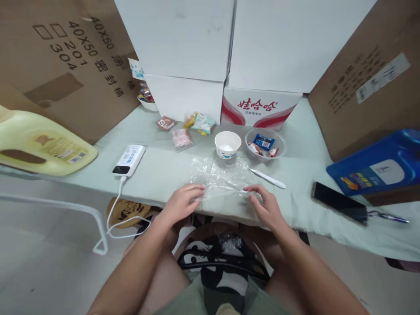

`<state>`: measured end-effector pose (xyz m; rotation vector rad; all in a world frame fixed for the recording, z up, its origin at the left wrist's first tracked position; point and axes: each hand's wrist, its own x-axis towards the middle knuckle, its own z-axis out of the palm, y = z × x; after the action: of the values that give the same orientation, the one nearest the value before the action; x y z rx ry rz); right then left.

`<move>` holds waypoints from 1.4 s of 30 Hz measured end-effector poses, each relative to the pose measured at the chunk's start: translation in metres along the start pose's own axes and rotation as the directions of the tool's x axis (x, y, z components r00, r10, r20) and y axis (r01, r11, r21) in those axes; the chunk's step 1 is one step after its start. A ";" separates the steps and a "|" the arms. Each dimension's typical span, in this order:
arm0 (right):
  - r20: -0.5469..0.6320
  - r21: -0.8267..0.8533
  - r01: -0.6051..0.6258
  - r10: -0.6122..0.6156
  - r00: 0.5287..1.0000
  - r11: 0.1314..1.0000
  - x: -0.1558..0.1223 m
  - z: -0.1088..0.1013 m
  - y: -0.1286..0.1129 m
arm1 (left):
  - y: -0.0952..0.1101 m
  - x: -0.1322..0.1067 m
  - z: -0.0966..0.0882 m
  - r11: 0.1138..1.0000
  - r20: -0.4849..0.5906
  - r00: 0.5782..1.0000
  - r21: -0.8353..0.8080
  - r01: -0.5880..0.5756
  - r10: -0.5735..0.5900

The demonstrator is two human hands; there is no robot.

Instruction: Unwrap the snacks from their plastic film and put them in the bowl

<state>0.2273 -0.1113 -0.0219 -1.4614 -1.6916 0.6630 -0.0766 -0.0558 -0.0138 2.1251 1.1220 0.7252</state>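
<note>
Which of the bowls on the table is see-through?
The round plastic bowl with the blue packet inside; the paper bowl beside it and the bowl at back left are opaque white.

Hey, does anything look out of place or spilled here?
One thing: crumpled clear plastic lies on the panda print below the table, apart from the clear sheet at your left hand and right hand. It may have been dropped. I see no spill.

Table (164,173) w/ pale green cloth; brown ctns L (105,100) & R (341,127); white boxes (187,39) at back, 1 w/ red print (257,105); grey flr (49,253); rnd panda-print seat (126,209) partly under table.
</note>
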 end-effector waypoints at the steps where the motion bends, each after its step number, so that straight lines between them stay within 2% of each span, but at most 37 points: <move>1: -0.010 0.021 0.032 -0.032 0.999 0.999 -0.001 -0.002 0.003 | -0.003 0.002 -0.003 0.997 -0.031 0.998 -0.042 0.061 -0.062; 4: 0.001 0.044 0.086 -0.086 0.996 0.995 -0.001 -0.005 0.011 | -0.013 0.011 -0.007 0.928 -0.123 0.953 -0.290 0.233 -0.277; 7: 0.004 0.100 0.085 -0.086 0.996 0.991 0.003 -0.004 0.013 | -0.020 0.018 -0.008 0.826 -0.139 0.904 -0.479 0.296 -0.405; 10: -0.049 0.274 0.000 0.014 0.999 0.962 0.011 0.001 0.010 | -0.026 0.018 -0.006 0.811 -0.123 0.903 -0.501 0.302 -0.412; 13: -0.083 0.419 -0.176 0.231 0.969 0.891 0.019 0.007 0.006 | -0.030 0.012 -0.003 0.832 -0.106 0.908 -0.456 0.318 -0.405; 15: -0.079 0.491 -0.272 0.353 0.932 0.828 0.022 0.010 0.004 | -0.032 0.011 -0.003 0.832 -0.162 0.889 -0.454 0.319 -0.429; 18: -0.099 0.531 -0.319 0.432 0.897 0.785 0.024 0.013 0.001 | -0.032 0.016 -0.003 0.841 -0.285 0.854 -0.468 0.272 -0.435; 20: -0.138 0.531 -0.348 0.484 0.864 0.773 0.023 0.015 0.001 | -0.031 0.024 -0.001 0.862 -0.329 0.843 -0.431 0.268 -0.426; 22: -0.159 0.529 -0.402 0.552 0.818 0.748 0.023 0.016 0.003 | -0.029 0.033 0.002 0.863 -0.377 0.801 -0.395 0.315 -0.465; 23: -0.162 0.519 -0.428 0.576 0.801 0.740 0.023 0.018 0.004 | -0.029 0.037 0.003 0.853 -0.412 0.762 -0.385 0.351 -0.499; 25: -0.157 0.480 -0.462 0.591 0.791 0.746 0.023 0.020 0.006 | -0.029 0.043 0.006 0.826 -0.470 0.682 -0.373 0.422 -0.560; 26: -0.151 0.460 -0.468 0.586 0.796 0.755 0.023 0.022 0.007 | -0.030 0.044 0.006 0.817 -0.483 0.660 -0.368 0.444 -0.576; 27: -0.144 0.444 -0.466 0.574 0.806 0.766 0.023 0.023 0.008 | -0.031 0.045 0.007 0.818 -0.480 0.663 -0.363 0.445 -0.574; 28: -0.139 0.429 -0.461 0.561 0.816 0.777 0.023 0.025 0.008 | -0.033 0.044 0.007 0.830 -0.465 0.690 -0.363 0.423 -0.555; 31: -0.134 0.377 -0.458 0.536 0.833 0.805 0.022 0.028 0.010 | -0.036 0.041 0.006 0.878 -0.378 0.820 -0.385 0.284 -0.431; 33: -0.133 0.311 -0.458 0.515 0.846 0.833 0.021 0.029 0.013 | -0.037 0.042 0.006 0.898 -0.352 0.856 -0.366 0.247 -0.378; 35: -0.152 0.188 -0.425 0.454 0.878 0.885 0.019 0.029 0.015 | -0.038 0.045 0.007 0.914 -0.381 0.843 -0.296 0.277 -0.379; 38: -0.185 -0.131 -0.320 0.294 0.938 0.938 0.014 0.028 0.015 | -0.039 0.054 0.008 0.922 -0.447 0.810 -0.111 0.370 -0.379; 42: -0.080 -0.504 -0.129 0.102 0.992 0.854 0.006 0.029 0.011 | -0.038 0.061 0.008 0.849 -0.476 0.789 0.148 0.507 -0.388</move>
<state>0.2091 -0.1004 -0.0459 -1.9407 -1.8342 0.2342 -0.0612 0.0109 -0.0362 1.8149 1.9940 0.8667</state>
